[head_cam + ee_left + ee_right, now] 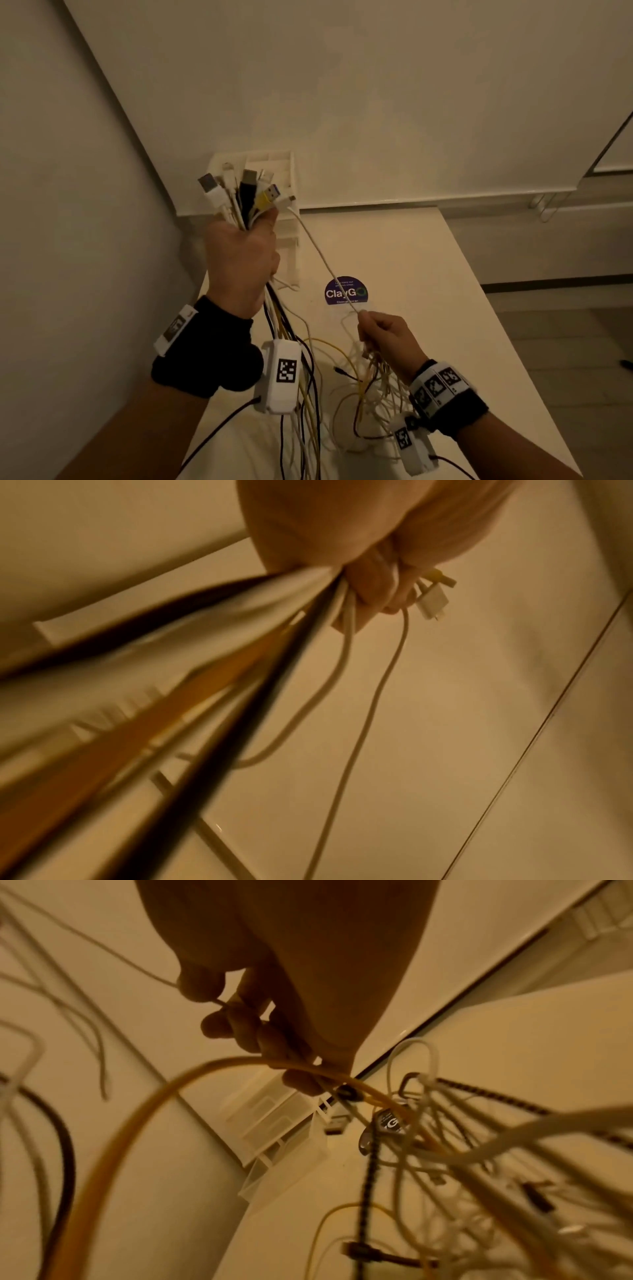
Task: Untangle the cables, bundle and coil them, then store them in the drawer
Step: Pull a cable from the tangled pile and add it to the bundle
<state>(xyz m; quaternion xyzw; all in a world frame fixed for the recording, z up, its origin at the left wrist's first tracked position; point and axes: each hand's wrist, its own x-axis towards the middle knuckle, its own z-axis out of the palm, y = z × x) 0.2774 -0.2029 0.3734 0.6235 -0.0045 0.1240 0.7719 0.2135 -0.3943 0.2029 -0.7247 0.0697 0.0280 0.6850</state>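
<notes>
My left hand (239, 253) is raised in a fist round a bundle of cables (301, 377), white, black and yellow. Their plug ends (239, 192) fan out above the fist. In the left wrist view the fingers (377, 588) curl round the cords, with a white plug (433, 601) sticking out beyond them. One thin white cable (322, 260) runs taut from the plugs down to my right hand (383, 335), which pinches it and also grips a tangle of loose cables (376, 394) hanging below. In the right wrist view the fingers (240, 1020) close on that thin cable (103, 947).
A white plastic drawer unit (284, 219) stands at the table's far left corner against the wall. A purple round sticker (346, 291) lies on the white table (428, 274). The table's right edge drops to the floor.
</notes>
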